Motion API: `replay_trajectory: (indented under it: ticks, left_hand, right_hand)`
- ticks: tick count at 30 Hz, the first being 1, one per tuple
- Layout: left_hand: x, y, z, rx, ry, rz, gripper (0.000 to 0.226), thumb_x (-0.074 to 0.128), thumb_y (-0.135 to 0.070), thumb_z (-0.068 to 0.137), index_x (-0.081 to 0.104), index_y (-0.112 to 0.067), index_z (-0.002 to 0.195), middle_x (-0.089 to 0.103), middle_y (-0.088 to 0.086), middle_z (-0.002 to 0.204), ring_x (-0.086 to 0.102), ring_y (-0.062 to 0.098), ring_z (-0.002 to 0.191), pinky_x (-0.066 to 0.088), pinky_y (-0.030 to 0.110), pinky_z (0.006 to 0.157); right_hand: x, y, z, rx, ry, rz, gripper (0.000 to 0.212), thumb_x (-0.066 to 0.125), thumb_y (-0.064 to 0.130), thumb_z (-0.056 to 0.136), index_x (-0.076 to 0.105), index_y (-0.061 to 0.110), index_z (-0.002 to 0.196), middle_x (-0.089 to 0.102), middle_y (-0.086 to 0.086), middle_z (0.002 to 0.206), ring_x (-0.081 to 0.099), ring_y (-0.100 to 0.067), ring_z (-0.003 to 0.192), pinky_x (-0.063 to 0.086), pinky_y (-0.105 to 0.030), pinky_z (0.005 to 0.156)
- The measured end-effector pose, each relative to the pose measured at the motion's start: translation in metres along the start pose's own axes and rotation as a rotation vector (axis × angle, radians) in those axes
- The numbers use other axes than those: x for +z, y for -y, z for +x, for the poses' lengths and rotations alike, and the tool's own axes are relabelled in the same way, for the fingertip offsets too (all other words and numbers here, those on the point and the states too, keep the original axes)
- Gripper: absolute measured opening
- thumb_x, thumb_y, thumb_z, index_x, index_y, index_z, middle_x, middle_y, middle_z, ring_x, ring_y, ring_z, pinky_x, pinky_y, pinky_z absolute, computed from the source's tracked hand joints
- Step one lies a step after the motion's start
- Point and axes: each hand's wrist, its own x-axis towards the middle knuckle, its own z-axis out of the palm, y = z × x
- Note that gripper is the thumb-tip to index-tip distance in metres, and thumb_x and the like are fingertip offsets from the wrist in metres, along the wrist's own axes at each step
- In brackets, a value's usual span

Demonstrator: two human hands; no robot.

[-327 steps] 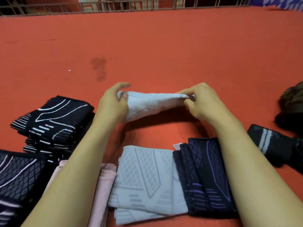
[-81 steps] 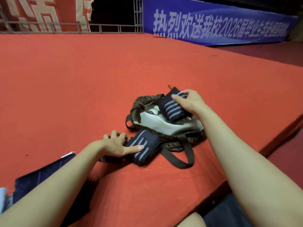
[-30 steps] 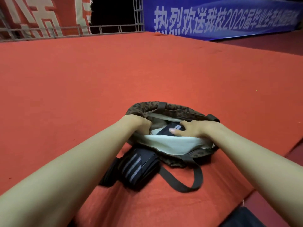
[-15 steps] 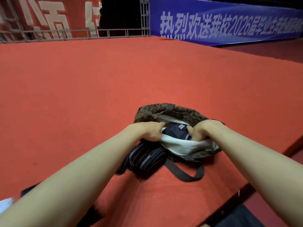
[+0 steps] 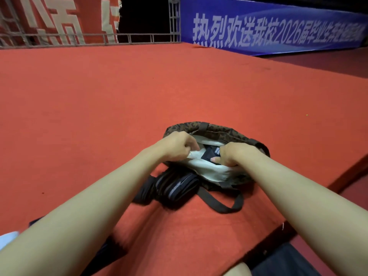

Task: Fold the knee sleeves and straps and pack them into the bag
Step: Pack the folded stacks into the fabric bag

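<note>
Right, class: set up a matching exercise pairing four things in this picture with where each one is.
Things:
1. strap with a white label
2. rolled striped strap
3. bag handle loop
4. blue banner

Places:
A. along the far edge of the carpet
B. inside the bag
C. on the carpet, against the bag's near side
D. flat on the carpet, nearest the camera

Pairs: 1-B, 2-C, 3-D, 4-A

Red carpet (image 5: 99,108), blue banner (image 5: 278,34), railing (image 5: 95,37)

Most of the dark strap (image 5: 210,154) lies hidden between the fingers (image 5: 187,143) inside the bag (image 5: 219,132). A pale cloth (image 5: 7,239) is cut off at the left edge.
</note>
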Motion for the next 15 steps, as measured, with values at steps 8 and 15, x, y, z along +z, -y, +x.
replay_trajectory:
  ticks: [8, 15]
  left_hand:
    - [-0.026, 0.022, -0.035, -0.096, -0.12, -0.081, 0.037, 0.045, -0.006, 0.086, 0.074, -0.027, 0.075, 0.075, -0.006, 0.076, 0.063, 0.005, 0.058, 0.052, 0.023, 0.059]
    - [-0.033, 0.07, -0.065, -0.249, 0.058, 0.129, 0.026, 0.052, -0.007, 0.089, 0.071, -0.025, 0.085, 0.069, -0.007, 0.082, 0.064, 0.02, 0.08, 0.046, 0.025, 0.068]
  right_hand:
    - [-0.002, 0.03, -0.017, -0.281, -0.615, 0.069, 0.024, 0.049, 0.021, 0.095, 0.071, 0.012, 0.102, 0.069, -0.013, 0.106, 0.068, -0.037, 0.098, 0.053, -0.04, 0.071]
    - [0.011, 0.1, -0.062, -0.572, -0.528, 0.268, 0.024, 0.057, 0.036, 0.092, 0.072, 0.017, 0.095, 0.074, -0.008, 0.092, 0.069, -0.033, 0.093, 0.057, -0.042, 0.078]
